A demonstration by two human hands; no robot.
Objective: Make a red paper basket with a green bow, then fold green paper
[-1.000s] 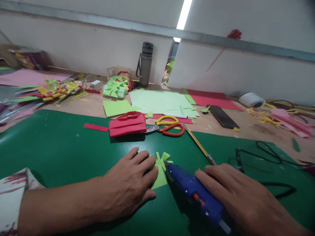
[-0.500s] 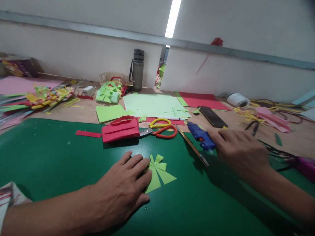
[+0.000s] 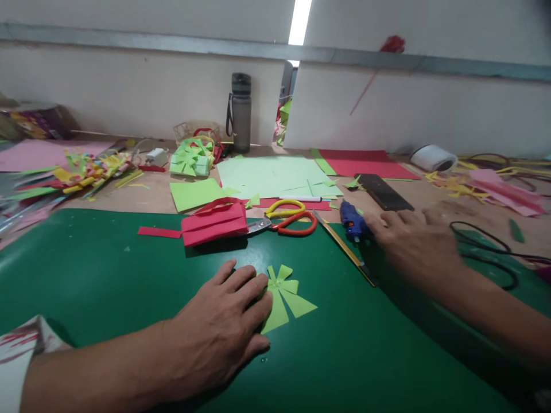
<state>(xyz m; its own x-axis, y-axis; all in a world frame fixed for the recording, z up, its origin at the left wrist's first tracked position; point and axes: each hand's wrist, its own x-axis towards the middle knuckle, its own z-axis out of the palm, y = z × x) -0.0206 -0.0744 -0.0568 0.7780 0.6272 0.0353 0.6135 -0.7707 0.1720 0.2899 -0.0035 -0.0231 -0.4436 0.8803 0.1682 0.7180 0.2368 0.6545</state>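
My left hand [image 3: 219, 327] lies flat on the green cutting mat [image 3: 107, 275], fingers spread, pressing the left edge of a light green paper pinwheel shape [image 3: 284, 295]. My right hand [image 3: 413, 244] reaches out to the right over the mat's far edge, its fingers curled over a blue glue gun [image 3: 352, 221] that points away from me; the hand is somewhat blurred. A black cord [image 3: 486, 246] trails to the right of that hand.
Beyond the mat lie folded red paper [image 3: 214, 222], orange and yellow scissors [image 3: 288, 221], a ruler [image 3: 342, 246], a black phone [image 3: 383, 192], light green sheets [image 3: 271, 175], red paper [image 3: 365, 163], a grey bottle [image 3: 241, 112], a tape roll [image 3: 433, 158] and paper scraps [image 3: 81, 169].
My right hand carried the glue gun away from the green paper shape to the mat's far right edge. My left hand stayed on the paper shape.
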